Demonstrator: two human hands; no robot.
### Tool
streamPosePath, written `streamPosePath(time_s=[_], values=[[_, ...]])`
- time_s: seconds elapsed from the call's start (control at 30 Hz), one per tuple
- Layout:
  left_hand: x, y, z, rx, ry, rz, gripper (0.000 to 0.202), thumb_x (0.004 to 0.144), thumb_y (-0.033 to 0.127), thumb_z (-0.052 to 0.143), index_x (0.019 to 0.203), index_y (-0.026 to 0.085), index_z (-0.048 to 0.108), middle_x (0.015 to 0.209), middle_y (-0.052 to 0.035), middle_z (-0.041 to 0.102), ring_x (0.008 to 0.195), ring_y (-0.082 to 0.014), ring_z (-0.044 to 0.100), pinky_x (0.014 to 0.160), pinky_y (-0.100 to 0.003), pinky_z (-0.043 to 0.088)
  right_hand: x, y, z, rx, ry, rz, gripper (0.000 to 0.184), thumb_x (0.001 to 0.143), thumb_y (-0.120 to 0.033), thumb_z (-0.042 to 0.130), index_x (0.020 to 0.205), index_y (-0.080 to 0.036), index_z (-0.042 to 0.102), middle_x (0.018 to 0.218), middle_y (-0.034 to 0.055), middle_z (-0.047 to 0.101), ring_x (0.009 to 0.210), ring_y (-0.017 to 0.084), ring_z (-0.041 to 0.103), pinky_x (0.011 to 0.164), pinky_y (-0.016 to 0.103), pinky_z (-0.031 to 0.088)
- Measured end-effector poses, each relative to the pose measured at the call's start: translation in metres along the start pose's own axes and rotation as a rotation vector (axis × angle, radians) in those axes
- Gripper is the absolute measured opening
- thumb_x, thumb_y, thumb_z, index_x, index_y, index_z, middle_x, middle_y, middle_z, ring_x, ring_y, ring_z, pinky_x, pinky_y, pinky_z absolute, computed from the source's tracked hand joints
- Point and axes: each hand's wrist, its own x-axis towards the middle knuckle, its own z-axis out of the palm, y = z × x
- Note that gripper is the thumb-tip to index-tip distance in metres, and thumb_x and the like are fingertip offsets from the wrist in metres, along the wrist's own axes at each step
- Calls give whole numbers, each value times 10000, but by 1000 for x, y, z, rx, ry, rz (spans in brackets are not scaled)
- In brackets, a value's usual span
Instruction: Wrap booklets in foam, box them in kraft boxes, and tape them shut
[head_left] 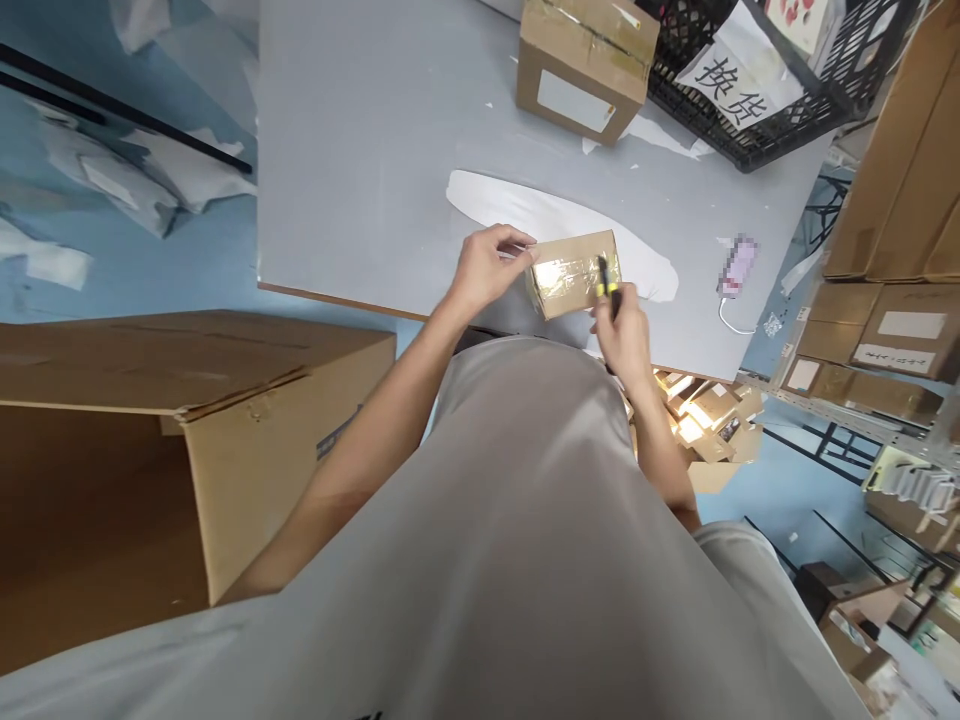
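Observation:
A small taped cardboard box (571, 275) lies near the front edge of the grey table (375, 150). My left hand (486, 266) grips the box's left end, fingers curled over its top. My right hand (624, 330) is closed around a yellow and black utility knife (606, 285), whose tip rests on the shiny tape at the box's right end. A long white paper strip (525, 208) lies on the table under and behind the box.
A bigger cardboard box (581, 65) and a black crate (757, 90) with a paper sign stand at the table's back. A pink device (739, 265) with a cable lies right. A large open carton (187, 420) stands left; small boxes (705, 415) are piled below the table.

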Motion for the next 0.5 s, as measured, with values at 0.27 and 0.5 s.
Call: streamPosePath(time_s=[0.27,0.5], values=[[-3,3,-8,-2,-59,-15,353,908,393,891,1156,148,836,1203,-88,824,1221,-351,782,1173,-569,623,13,-9,7,1,101,-11,533,1174,-587,409,1435,-226,702,1235,165,837,1172,365,791,1003,400,576],[-45,-43,4,-54,-38,-100,684,881,264,796,1553,231,670,1614,-143,677,1477,-362,670,1275,-546,543,68,118,30,-136,348,444,462,1113,-301,407,1406,-64,675,1329,300,757,1230,361,741,1090,477,556]])
